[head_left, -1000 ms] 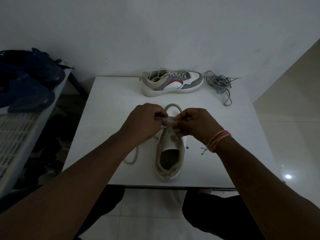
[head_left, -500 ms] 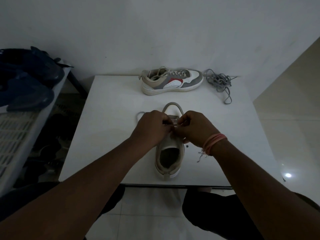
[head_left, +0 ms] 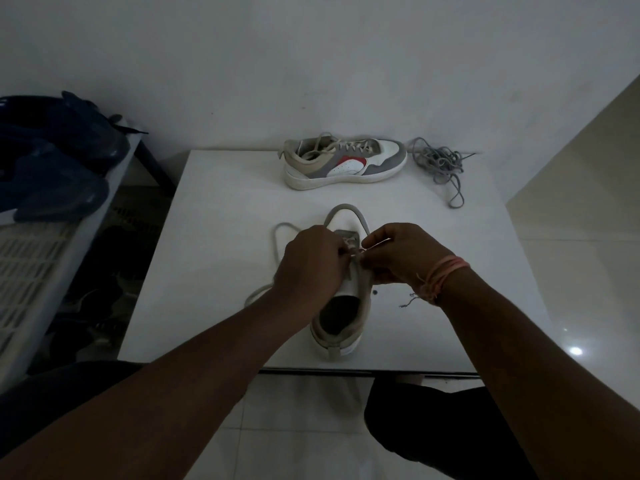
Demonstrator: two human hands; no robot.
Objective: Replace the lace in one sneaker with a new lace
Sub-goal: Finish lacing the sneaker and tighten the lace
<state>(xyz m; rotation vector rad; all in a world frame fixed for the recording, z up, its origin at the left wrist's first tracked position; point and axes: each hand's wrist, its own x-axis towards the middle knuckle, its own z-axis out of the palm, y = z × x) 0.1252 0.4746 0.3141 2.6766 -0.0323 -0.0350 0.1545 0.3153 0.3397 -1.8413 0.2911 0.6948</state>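
Note:
A white and beige sneaker stands on the white table with its heel toward me. Its pale lace loops out to the left and trails down past my left wrist. My left hand and my right hand meet over the eyelets, and each pinches the lace with curled fingers. The lacing under my fingers is mostly hidden. A loose grey lace lies tangled at the table's back right.
A second sneaker, laced, lies sideways at the back of the table near the wall. Dark blue cloth sits on a slatted white rack to the left. My knees show below the table's front edge.
Both hands slid slightly toward me along the sneaker, from the toe end to the middle eyelets. A loop of pale lace now shows on the table to the left of the toe.

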